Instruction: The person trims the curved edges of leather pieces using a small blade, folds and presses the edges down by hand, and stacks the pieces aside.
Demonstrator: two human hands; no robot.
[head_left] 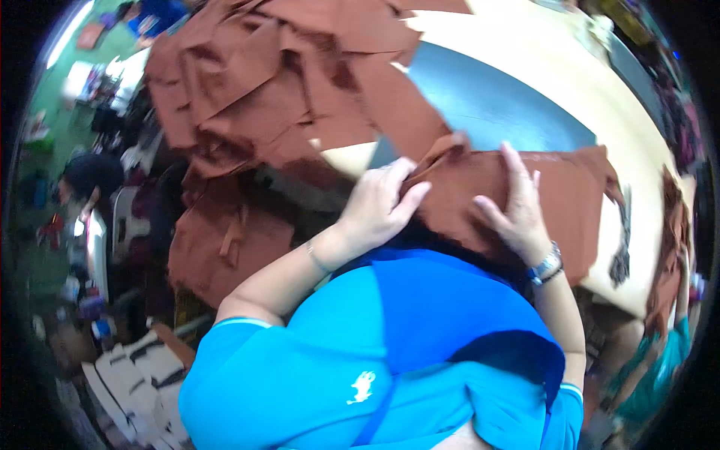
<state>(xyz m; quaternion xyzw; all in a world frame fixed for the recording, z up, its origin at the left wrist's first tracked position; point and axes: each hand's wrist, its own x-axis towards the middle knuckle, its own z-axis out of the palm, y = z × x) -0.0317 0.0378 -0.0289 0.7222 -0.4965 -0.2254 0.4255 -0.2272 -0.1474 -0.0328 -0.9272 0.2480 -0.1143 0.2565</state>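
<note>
A reddish-brown fabric piece (559, 199) lies across the table edge in front of me, partly over a dark blue-grey panel (487, 97). My left hand (381, 201) grips the fabric's left edge, where a fold bunches up between thumb and fingers. On the middle of the piece rests my right hand (516, 206), its fingers spread and a watch on the wrist. Beyond my left hand, a large heap of the same brown fabric (247, 75) covers the table's left part.
More brown fabric (217, 232) hangs at the left. The pale tabletop (637, 150) curves round to the right, with a grey cord bundle (621, 266) on it. A co-worker in a green top (656, 375) holds brown fabric at the far right. Another person (90, 176) is at the left.
</note>
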